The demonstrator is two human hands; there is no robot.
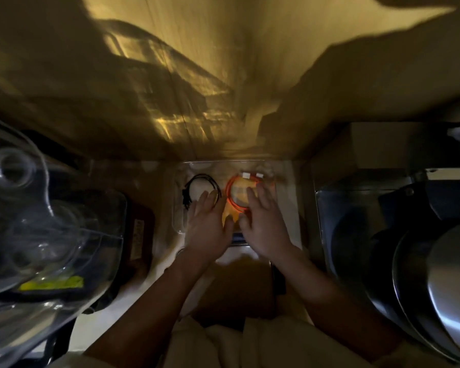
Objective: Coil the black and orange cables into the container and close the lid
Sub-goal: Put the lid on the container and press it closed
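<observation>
- Black cable (201, 188): lies in a loose loop in the left half of the clear plastic container (178, 208), its plug ends hanging at the loop's left side. I judge it light, thin and springy, likely to uncoil if let go; best held across the gathered strands, not by the plugs.
- Left hand (206, 225): fingers straight and spread, laid flat over the container's near edge, fingertips at the black loop; it grips nothing.
- Orange cable (233, 193): coiled in a ring in the right half, with two white connectors (251, 176) at the far side. It looks equally light and pliant, slightly stiffer in its curve.
- Right hand (263, 224): open, fingers spread over the orange ring's right side, pressing or hovering; contact is unclear.
- Whether a transparent lid lies under the palms I cannot tell.
</observation>
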